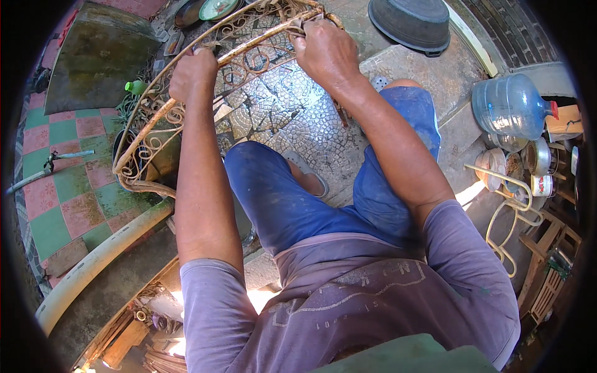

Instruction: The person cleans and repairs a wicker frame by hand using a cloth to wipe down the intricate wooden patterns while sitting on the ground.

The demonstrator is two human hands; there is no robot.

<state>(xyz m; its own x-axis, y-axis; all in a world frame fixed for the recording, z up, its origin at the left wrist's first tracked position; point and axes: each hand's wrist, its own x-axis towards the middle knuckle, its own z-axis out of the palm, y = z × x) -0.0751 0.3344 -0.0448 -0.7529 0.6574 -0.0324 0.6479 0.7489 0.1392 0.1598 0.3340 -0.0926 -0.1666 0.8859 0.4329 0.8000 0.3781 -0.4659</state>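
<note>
A wrought-iron frame (233,57) with curled scrollwork, cream paint and rust patches stretches across the upper left. My left hand (194,74) is closed around its bar, fingers wrapped over the rail. Farther right, near the frame's far end, my right hand (326,53) is closed at the same rail; a small greyish-brown scrap shows by its fingertips, too small to name. Some dry, string-like bits lie at the rail beside both hands. Under the frame is a floor of broken tile mosaic (289,102), wet or shiny in the middle.
A dark basin (410,25) stands at the far right. A blue water jug (510,105) lies on its side near pots and a bent cream metal rod (513,205). At left are a long pale pipe (102,264), a mossy board (99,56) and a green bottle (137,87).
</note>
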